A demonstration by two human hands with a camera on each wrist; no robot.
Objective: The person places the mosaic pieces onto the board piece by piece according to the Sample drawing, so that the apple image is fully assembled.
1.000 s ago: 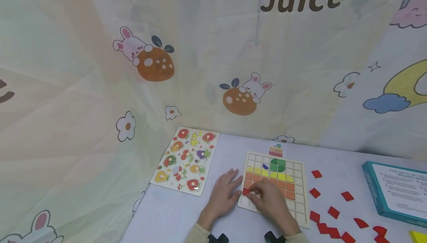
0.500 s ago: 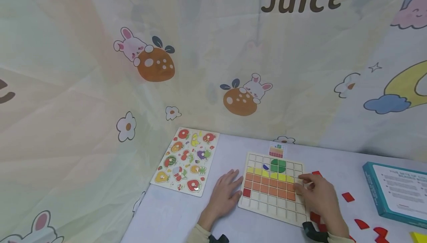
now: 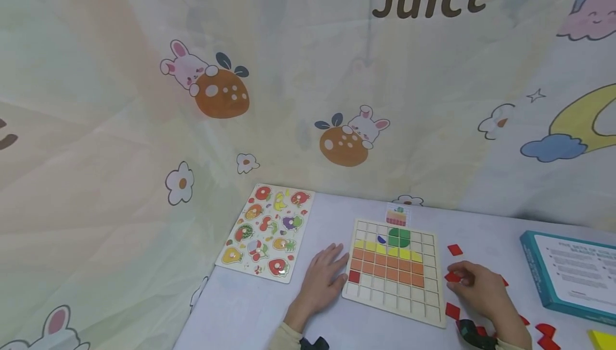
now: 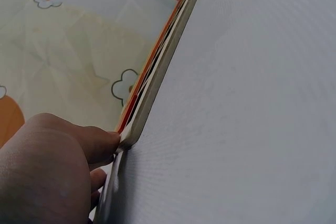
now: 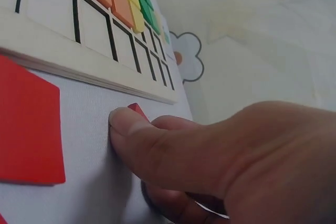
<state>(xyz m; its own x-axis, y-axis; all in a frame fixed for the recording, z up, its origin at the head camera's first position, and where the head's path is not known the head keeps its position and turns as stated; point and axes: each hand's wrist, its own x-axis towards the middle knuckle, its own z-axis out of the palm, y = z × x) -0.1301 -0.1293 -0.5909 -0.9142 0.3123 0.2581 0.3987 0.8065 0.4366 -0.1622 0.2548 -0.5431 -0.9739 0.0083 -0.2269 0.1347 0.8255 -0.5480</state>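
Note:
In the head view a pale grid board [image 3: 392, 307] lies on the table. Orange tiles [image 3: 387, 267], yellow pieces, a green shape [image 3: 399, 238], a small blue piece and one dark red tile [image 3: 354, 276] sit in its cells. My left hand [image 3: 320, 278] rests flat at the board's left edge, fingers extended; its thumb [image 4: 100, 142] touches the board edge in the left wrist view. Right of the board, my right hand [image 3: 483, 288] pinches a red square tile [image 3: 451, 277] between thumb and finger. In the right wrist view the thumb mostly hides that tile [image 5: 137, 110].
Several loose red pieces [image 3: 452, 311] lie around the right hand. A teal box [image 3: 572, 275] stands at the right, near a yellow piece [image 3: 602, 340]. A small picture card [image 3: 397, 215] touches the board's far side; a fruit puzzle board [image 3: 269, 230] lies at the left.
My right hand has left the dark red tile in the board's left column, moved right past the board, and now pinches a loose red tile. The left hand has stayed put.

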